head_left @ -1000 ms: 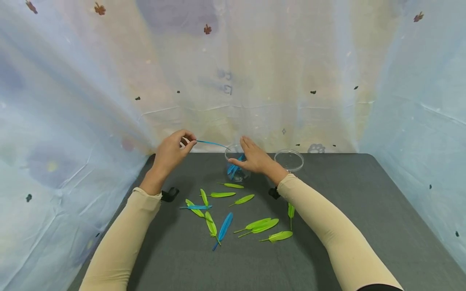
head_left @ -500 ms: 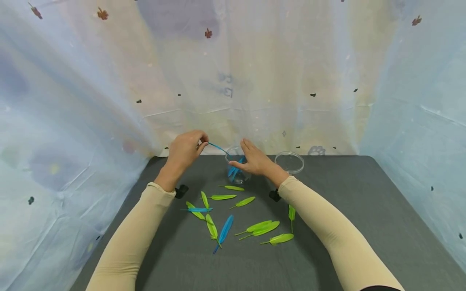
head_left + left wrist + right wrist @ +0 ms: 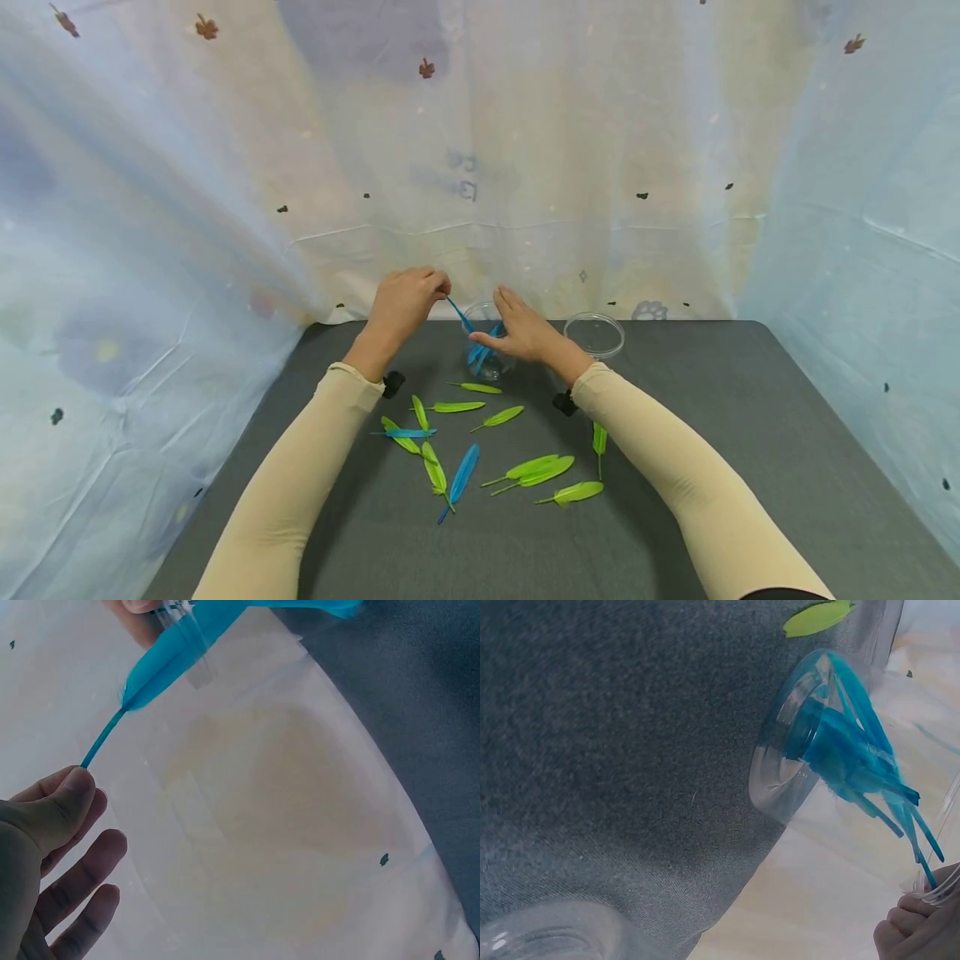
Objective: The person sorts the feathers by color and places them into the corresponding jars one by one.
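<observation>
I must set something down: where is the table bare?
Bare table lies right of the right sleeve, and between both sleeves, nearer than the feathers. Crowded: among the feathers, around the jar, left hand, right hand and lid.

Behind and to either side of the dark grey table (image 3: 750,392): pale patterned curtain (image 3: 562,125) with brown leaf-like prints (image 3: 206,27) and grey paw print (image 3: 649,310).

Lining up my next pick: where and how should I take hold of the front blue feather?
Probably pinch the front blue feather by the end of its bare quill, coming from the near side, slightly left. It lies flat, the thin quill pointing that way, and the stem of a green feather meets it higher up, so grip below that spot.
</observation>
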### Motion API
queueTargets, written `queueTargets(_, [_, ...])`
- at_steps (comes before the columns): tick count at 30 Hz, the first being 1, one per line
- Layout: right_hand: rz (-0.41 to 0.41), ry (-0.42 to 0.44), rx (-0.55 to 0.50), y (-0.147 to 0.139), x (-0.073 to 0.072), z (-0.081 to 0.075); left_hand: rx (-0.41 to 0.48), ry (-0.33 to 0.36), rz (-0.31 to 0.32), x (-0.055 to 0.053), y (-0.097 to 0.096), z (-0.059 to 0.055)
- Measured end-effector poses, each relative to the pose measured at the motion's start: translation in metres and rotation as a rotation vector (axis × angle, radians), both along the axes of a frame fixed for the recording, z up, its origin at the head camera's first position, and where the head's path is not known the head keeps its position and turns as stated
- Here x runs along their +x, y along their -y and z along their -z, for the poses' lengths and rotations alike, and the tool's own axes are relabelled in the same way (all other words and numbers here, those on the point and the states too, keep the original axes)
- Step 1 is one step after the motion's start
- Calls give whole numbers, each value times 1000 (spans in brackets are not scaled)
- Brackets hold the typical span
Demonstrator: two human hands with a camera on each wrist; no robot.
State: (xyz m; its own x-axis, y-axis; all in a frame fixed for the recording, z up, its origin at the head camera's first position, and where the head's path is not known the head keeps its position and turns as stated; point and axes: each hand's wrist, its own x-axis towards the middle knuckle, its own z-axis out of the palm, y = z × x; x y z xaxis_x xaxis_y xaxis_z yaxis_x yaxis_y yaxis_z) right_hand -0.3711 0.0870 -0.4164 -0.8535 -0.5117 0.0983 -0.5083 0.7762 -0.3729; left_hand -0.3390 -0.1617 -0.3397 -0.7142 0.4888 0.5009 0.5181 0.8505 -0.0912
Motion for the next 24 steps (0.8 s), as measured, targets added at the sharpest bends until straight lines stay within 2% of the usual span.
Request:
queueTargets(4, [-10,-2,-9,0,0,0,-55,30,-34,-4,-7,3])
queueTargets(9, [-17,-3,-18,0,1,0,-97,75,-46,-9,-13,9])
queueTargets(17, [-31,-10,-24,-1,-1,1,-104,95,-28,-14,-24,18])
queueTargets(24, [-24,-19,-14,-1,-2,2,-105,115,-23,-18,-36,20])
